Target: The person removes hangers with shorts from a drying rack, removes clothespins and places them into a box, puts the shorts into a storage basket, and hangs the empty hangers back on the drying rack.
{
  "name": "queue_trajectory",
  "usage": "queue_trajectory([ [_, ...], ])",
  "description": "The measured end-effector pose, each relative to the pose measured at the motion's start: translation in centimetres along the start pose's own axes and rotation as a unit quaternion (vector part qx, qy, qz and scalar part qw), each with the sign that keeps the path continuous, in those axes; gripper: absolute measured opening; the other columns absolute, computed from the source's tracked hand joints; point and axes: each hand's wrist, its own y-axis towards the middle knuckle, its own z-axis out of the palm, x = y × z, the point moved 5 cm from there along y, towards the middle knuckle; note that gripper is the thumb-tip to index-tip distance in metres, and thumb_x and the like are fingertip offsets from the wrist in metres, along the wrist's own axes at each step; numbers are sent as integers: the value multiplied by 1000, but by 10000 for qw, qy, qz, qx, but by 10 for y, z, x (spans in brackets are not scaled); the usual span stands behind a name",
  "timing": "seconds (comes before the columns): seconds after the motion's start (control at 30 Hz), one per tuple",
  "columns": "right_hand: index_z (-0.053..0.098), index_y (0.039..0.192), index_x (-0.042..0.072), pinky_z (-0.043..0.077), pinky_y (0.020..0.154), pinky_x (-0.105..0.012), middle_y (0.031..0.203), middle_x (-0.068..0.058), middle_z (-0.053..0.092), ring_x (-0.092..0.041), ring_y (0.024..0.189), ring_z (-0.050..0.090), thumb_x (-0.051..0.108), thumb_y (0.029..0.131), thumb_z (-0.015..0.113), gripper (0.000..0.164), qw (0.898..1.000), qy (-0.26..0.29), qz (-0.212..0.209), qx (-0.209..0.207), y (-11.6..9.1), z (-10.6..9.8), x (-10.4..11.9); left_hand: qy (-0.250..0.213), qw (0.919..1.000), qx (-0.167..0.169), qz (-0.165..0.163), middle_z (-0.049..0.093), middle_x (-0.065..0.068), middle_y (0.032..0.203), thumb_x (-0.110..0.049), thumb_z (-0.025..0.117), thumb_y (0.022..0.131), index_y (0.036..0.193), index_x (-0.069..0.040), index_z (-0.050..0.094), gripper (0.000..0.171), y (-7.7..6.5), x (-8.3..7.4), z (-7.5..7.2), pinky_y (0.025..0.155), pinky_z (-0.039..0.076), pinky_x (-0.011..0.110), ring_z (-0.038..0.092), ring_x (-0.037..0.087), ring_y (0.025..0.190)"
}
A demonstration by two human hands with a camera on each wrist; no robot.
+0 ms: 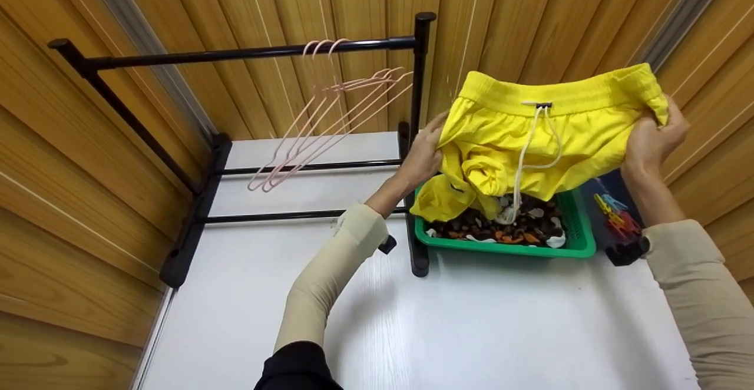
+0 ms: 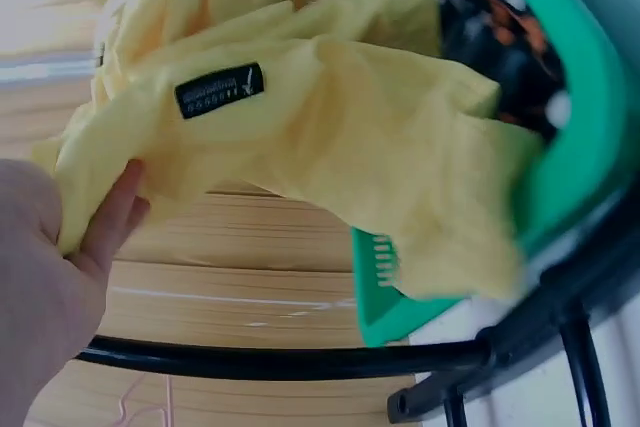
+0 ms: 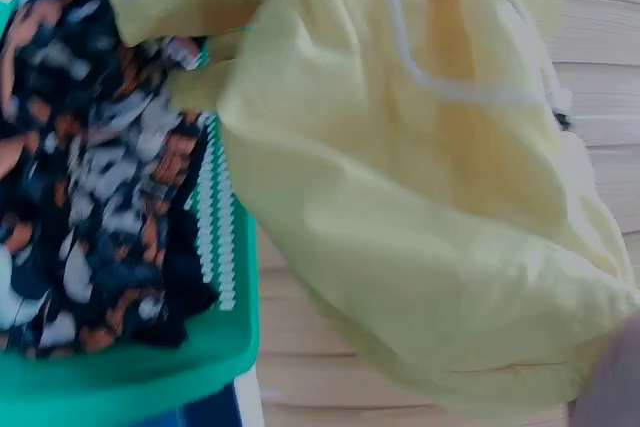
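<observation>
Yellow drawstring shorts [image 1: 589,136] hang stretched between both hands above a green basket [image 1: 506,251]. My left hand [image 1: 423,151] grips one side of them below the waistband; in the left wrist view the thumb and fingers [image 2: 115,212] pinch the fabric near a black label [image 2: 220,90]. The right hand [image 1: 654,136] holds the other end of the waistband, mostly out of sight in the right wrist view. A white cord [image 1: 519,166] with a dark toggle dangles from the front. One leg is bunched and droops over the basket's left rim. Dark patterned cloth [image 3: 100,187] lies inside the basket.
A black clothes rack [image 1: 253,54] stands left of the basket, its upright close to the left hand. Several pink hangers [image 1: 312,125] hang on its rail. Coloured clips [image 1: 615,216] lie right of the basket. Wood-look panels [image 1: 353,1] enclose the white surface [image 1: 471,325].
</observation>
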Motion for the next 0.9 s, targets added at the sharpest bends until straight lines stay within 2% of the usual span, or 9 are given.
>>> queue_trajectory([
  [0.1, 78, 110, 2, 42, 93, -21, 102, 14, 67, -6, 104, 57, -19, 85, 41, 49, 9867, -691, -1273, 736, -7, 7, -10, 336, 9925, 1160, 176, 13, 16, 171, 18, 37, 95, 156, -9, 42, 67, -9, 5, 15, 120, 38, 34, 36, 31, 152],
  [0.23, 73, 119, -5, 41, 94, -14, 114, 11, 64, -3, 111, 54, -25, 79, 50, 50, 9258, -1530, -2043, 2788, -32, 15, -37, 662, 9682, 2413, -49, 24, 11, 169, -2, 55, 100, 153, -13, 47, 55, -23, 17, 29, 122, 34, 36, 33, 27, 152],
  [0.4, 69, 128, 1, 41, 89, -7, 124, -10, 63, 8, 113, 48, -15, 85, 68, 45, 7992, -2725, -1855, 5027, -64, 17, -71, -230, 9688, 2131, -1248, 66, 12, 129, -46, 56, 102, 133, -8, 63, 49, -26, 27, 29, 97, 50, 31, 62, 19, 111],
  [0.53, 68, 132, 9, 49, 100, -37, 130, -15, 64, -11, 121, 53, -4, 85, 76, 49, 6849, -3457, -1411, 6257, -84, 21, -86, -708, 9646, 1502, -2048, 72, 16, 115, -39, 58, 102, 142, -4, 56, 53, -21, 27, 26, 78, 56, 27, 69, 18, 91],
  [0.6, 68, 130, 13, 45, 102, -56, 131, -16, 64, -28, 122, 55, -1, 82, 79, 51, 6265, -3784, -1278, 6693, -93, 23, -91, -596, 9672, 1394, -2039, 73, 14, 119, -27, 63, 100, 148, -7, 53, 52, -18, 22, 28, 76, 55, 22, 69, 14, 92],
  [0.67, 69, 124, 18, 40, 98, -64, 129, -17, 63, -41, 120, 52, -4, 80, 79, 50, 5768, -4220, -1282, 6876, -101, 24, -96, -209, 9821, 1098, -1513, 74, 12, 115, -14, 62, 100, 142, -11, 61, 43, -13, 12, 27, 72, 51, 19, 67, 15, 87],
  [0.77, 73, 117, 20, 34, 85, -57, 124, -18, 63, -46, 114, 47, -14, 78, 71, 51, 5490, -4797, -1413, 6697, -103, 22, -102, 522, 9982, 234, -181, 70, 9, 116, -1, 55, 100, 123, -16, 75, 34, -9, -10, 19, 67, 41, 18, 58, 13, 80],
  [0.83, 75, 115, 19, 28, 78, -49, 123, -20, 61, -44, 109, 43, -19, 76, 65, 56, 5535, -5032, -1460, 6474, -99, 18, -105, 979, 9932, -44, 628, 67, 9, 116, 5, 52, 99, 111, -17, 80, 37, -10, -24, 15, 68, 43, 21, 61, 17, 83],
  [0.9, 77, 115, 16, 28, 77, -49, 124, -21, 61, -44, 107, 41, -18, 78, 66, 52, 5627, -5080, -1490, 6349, -95, 15, -109, 1254, 9844, 432, 1152, 67, 9, 121, 8, 50, 97, 105, -15, 81, 40, -12, -34, 17, 76, 50, 24, 64, 20, 94],
])
